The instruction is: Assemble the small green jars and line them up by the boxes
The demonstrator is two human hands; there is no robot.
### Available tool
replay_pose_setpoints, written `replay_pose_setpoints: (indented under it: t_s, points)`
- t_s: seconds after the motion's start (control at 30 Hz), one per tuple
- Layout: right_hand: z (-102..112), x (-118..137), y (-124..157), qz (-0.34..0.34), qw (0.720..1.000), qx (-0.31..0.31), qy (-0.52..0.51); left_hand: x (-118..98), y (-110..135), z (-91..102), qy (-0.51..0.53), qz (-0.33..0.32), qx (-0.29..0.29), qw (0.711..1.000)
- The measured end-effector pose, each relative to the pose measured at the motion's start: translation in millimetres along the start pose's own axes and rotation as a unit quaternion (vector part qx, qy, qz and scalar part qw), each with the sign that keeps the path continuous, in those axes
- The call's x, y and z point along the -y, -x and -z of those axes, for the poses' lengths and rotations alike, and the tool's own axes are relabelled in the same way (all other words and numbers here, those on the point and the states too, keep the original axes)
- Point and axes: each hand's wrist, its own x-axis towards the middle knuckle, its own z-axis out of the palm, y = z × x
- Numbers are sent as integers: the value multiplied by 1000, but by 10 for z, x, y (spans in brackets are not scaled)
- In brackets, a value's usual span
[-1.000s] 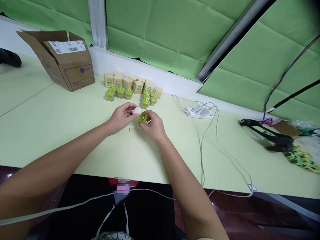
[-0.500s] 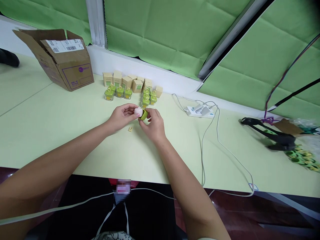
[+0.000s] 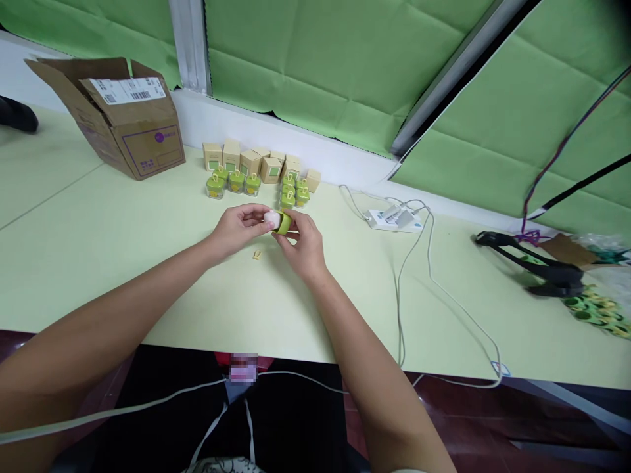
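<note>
My left hand (image 3: 240, 228) pinches a small white rounded piece (image 3: 271, 217) above the pale green table (image 3: 98, 243). My right hand (image 3: 303, 242) grips a small green cap (image 3: 284, 222) that is pressed against the white piece. A tiny tan clip (image 3: 256, 254) lies on the table just below both hands. Behind them stand several small green-lidded jars (image 3: 235, 182) and a row of small cardboard boxes (image 3: 251, 159).
An open brown shipping carton (image 3: 123, 118) lies at the back left. A white power strip (image 3: 394, 220) with grey cables (image 3: 414, 276) sits to the right. A black clamp-like tool (image 3: 532, 266) and green tape rolls (image 3: 591, 312) are at the far right. Green fabric hangs behind.
The green cap was open and apart from the white piece; my hands have brought the two together so the cap now sits over the white piece.
</note>
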Motion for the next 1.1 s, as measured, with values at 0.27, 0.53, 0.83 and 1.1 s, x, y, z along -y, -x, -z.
replay_pose_setpoints:
  t_s: [0.27,0.53,0.83,1.1]
  points:
    - [-53,-154,14,54,998,-20,-40,-32,35,-1,-18,0,2,1000]
    - [-14,-72,10,30,996,-10,-81,-58,81,-37,-79,-34,7,996]
    - [-49,67,13,-100,965,11,-243,19,80,-82,-122,-87,-25,988]
    - [-27,246,-24,-224,871,36,-436,43,152,-155,-235,-211,-46,948]
